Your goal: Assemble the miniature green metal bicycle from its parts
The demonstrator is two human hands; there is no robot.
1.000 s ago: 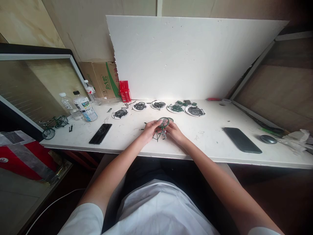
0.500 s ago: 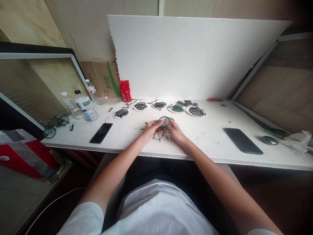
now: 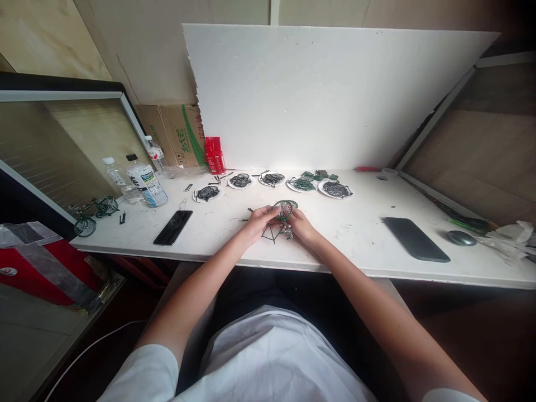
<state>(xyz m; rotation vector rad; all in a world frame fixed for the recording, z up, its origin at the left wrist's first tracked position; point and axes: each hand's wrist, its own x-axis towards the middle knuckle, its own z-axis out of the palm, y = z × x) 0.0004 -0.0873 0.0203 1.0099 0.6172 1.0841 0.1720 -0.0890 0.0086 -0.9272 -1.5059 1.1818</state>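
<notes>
your left hand (image 3: 257, 222) and right hand (image 3: 302, 225) both grip a green toy bike (image 3: 288, 230). you may be fitting its wheel (image 3: 290, 209); next, hold it straight.

With the left forearm (image 3: 213, 273) and right forearm (image 3: 352, 279) slanting forward and inward, the left hand (image 3: 259, 224) points its thumb toward the right hand (image 3: 300, 226), which faces it just beside, fingers of both curled inward.

Little green bike (image 3: 285, 221) is sitting pinched between left hand (image 3: 258, 224) and right hand (image 3: 301, 226), spoked wheel (image 3: 285, 209) standing up by the fingers (image 3: 271, 214), skinny frame (image 3: 274, 241) poking out below them.
</notes>
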